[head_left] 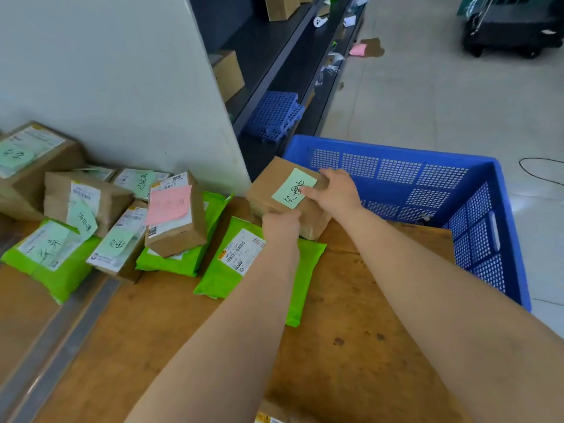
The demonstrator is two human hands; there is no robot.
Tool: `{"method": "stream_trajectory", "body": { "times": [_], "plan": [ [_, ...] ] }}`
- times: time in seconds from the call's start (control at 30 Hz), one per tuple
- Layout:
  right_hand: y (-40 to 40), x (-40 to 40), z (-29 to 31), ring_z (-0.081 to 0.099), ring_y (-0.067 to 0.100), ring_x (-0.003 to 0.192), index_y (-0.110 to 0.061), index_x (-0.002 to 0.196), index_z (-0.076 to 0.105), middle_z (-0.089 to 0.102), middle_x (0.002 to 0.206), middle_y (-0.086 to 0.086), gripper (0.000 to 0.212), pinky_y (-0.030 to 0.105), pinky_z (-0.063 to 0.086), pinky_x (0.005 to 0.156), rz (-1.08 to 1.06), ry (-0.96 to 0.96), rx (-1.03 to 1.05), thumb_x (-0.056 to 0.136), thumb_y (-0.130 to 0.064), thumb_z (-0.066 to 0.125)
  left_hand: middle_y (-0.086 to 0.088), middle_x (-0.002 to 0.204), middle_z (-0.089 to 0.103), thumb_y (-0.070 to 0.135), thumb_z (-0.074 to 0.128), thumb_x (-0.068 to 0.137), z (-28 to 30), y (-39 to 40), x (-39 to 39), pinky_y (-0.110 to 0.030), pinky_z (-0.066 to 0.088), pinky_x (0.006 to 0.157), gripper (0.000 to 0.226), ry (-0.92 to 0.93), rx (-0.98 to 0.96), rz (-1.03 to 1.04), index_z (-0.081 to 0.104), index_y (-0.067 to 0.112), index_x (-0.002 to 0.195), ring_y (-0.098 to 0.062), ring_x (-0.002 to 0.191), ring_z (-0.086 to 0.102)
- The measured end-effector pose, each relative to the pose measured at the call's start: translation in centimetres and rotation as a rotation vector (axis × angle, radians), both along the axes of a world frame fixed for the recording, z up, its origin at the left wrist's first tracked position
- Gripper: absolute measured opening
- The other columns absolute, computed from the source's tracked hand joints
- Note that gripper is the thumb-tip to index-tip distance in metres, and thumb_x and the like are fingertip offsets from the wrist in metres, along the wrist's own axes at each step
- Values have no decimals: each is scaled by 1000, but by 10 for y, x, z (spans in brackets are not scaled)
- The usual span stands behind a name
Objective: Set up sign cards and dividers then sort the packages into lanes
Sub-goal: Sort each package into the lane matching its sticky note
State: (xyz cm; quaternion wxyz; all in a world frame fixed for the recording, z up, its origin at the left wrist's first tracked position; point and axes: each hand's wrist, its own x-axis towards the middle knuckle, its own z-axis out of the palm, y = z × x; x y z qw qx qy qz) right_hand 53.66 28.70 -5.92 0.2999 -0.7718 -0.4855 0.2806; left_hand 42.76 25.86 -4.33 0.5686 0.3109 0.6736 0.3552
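Note:
A brown cardboard box (271, 184) with a pale green handwritten note (293, 187) on top sits at the far edge of the wooden table (351, 315). My left hand (280, 225) grips its near edge. My right hand (334, 190) holds its right side, thumb on the note. Under the box lies a green mailer bag (232, 270) with a white shipping label. To the left, several boxes and green bags carry green notes, and one box (175, 215) has a pink note (168, 204).
A blue perforated plastic crate (457, 203) stands to the right of the table, its inside showing no parcels. A white wall panel (122, 87) rises behind the packages. Dark shelving (274, 56) with cartons and a blue grid piece (274, 116) runs behind. A metal rail (61, 331) crosses the table's left.

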Motion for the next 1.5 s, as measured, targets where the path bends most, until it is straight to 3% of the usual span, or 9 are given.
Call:
{"method": "stream_trajectory", "body": {
  "times": [0.23,0.57,0.67,0.73,0.9,1.0,1.13,1.3,1.5],
  "plan": [
    [-28,22,7,53,12,98,-13,109,57,57,104,-3,46,26,42,79,-149,190,122,74,-35,76,-8,113,64,8,61,86,0,-2,12,-41,50,96,25,-12,118,-6,56,10,111,-24,105,61],
    [-100,19,72,50,3,87,-15,107,54,51,86,-18,42,21,42,76,-247,329,295,73,-24,78,-3,117,64,2,63,85,68,-56,-3,-38,50,95,45,-98,249,-116,53,11,128,-15,99,59],
    [-125,5,93,52,6,92,-18,117,53,55,94,-14,51,18,44,73,-232,332,315,73,-26,78,-2,110,65,-1,63,83,93,-79,-23,-39,52,92,44,-140,286,-156,55,11,125,-19,102,62],
    [-140,-11,105,54,11,101,-22,123,53,58,111,-3,57,28,49,84,-208,312,325,73,-29,78,-5,111,66,-1,63,82,109,-93,-40,-40,52,92,42,-133,298,-171,56,11,122,-22,103,63],
    [-175,-70,141,55,18,104,-24,129,52,55,118,6,67,40,49,93,-162,315,384,69,-33,79,-3,106,67,15,70,80,147,-125,-96,-43,52,93,27,-70,356,-92,60,18,104,-20,98,64],
    [-197,-116,160,55,15,99,-25,128,52,53,114,4,66,37,50,90,-126,343,429,69,-32,80,-4,106,69,27,72,77,164,-144,-140,-48,53,89,28,21,432,-32,63,18,102,-22,97,66],
    [-228,-188,180,50,7,88,-23,125,52,51,111,3,61,24,46,77,-62,367,456,71,-28,80,0,99,70,38,74,73,183,-180,-210,-43,54,84,18,114,479,37,60,29,81,-17,88,65],
    [-270,-289,192,58,13,94,-24,108,53,58,106,-2,51,31,51,82,40,501,405,67,-23,83,2,93,71,42,73,71,193,-237,-315,-44,57,81,22,169,478,109,62,28,84,-18,86,68],
    [-317,-416,192,61,18,95,-23,99,55,59,92,-10,35,36,52,82,162,600,343,73,-21,78,7,80,67,26,70,82,198,-316,-440,-16,51,46,22,108,465,234,60,14,98,-1,66,62]
  ]
}}
